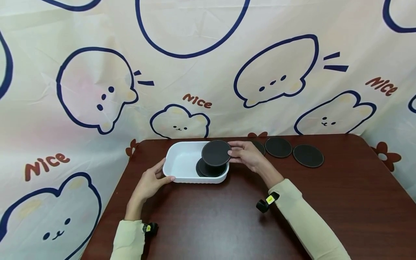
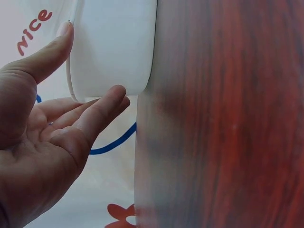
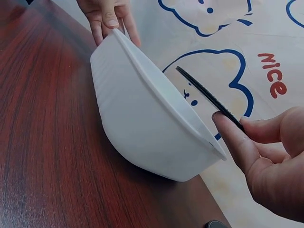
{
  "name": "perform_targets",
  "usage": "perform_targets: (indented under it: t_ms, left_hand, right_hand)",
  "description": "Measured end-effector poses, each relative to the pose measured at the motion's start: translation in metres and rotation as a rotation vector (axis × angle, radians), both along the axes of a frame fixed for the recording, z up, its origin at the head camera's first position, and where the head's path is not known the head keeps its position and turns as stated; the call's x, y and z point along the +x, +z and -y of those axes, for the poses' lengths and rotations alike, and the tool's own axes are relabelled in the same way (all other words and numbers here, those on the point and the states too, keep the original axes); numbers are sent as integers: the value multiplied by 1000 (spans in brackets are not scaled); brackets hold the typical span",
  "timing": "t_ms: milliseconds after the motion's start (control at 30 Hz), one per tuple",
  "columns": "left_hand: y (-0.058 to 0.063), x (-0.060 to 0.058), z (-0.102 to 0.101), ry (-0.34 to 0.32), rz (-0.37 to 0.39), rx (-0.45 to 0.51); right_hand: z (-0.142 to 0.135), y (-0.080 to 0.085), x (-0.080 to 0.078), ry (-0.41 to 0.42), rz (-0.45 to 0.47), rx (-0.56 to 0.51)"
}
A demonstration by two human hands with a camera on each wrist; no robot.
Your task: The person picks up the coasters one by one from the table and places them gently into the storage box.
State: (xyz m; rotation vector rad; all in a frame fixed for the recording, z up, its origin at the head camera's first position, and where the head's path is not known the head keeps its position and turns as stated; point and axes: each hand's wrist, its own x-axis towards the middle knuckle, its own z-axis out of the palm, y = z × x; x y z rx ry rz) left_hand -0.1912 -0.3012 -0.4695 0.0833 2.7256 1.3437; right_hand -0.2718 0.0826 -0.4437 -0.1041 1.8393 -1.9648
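Observation:
My right hand [image 1: 248,155] pinches a thin round black coaster [image 1: 215,153] by its right edge, thumb on top and fingers below. This coaster hangs over the right end of a white rectangular tub [image 1: 182,159]; in the right wrist view it sits just above the rim. Beneath it, black coasters [image 1: 200,170] lie on the tub's floor, partly covered by the held one. At the tub's left end, my left hand [image 1: 150,183] holds the rim, its thumb [image 2: 54,50] along the near edge and its fingers [image 2: 102,111] against the end wall.
To the right of the tub, several more black coasters lie along the back of the dark wood table [image 1: 208,216]: one [image 1: 259,147] partly behind my right hand, then another [image 1: 278,147], then one farther right [image 1: 308,156]. A printed cloth [image 1: 214,83] hangs behind the table.

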Motion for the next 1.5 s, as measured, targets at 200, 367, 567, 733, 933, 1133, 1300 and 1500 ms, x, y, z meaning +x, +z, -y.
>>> perform_targets:
  t_ms: [200,367,567,733,933,1133,1300,1500]
  left_hand:
    - [0,-1,1,4,3,-6]
    - [0,-1,1,4,2,-5]
    - [-1,-2,0,0,3,-7]
    - [1,-1,0,3,1,-6]
    - [1,1,-1,11,13,0]
    - [0,3,-1,20,17,-2]
    - [1,2,-1,19,14,-1]
    - [2,2,-2,23,19,-5]
  right_hand:
    - [6,-1,-1,6,1,37]
    - [12,1,0,15,-19,67]
    - [15,2,0,16,-31,96]
    - [18,1,0,19,-38,113]
    - [21,0,1,26,-36,140]
    - [23,0,1,28,-50,149]
    - [24,0,-1,24,-50,151]
    - [26,1,0,27,-42,157]
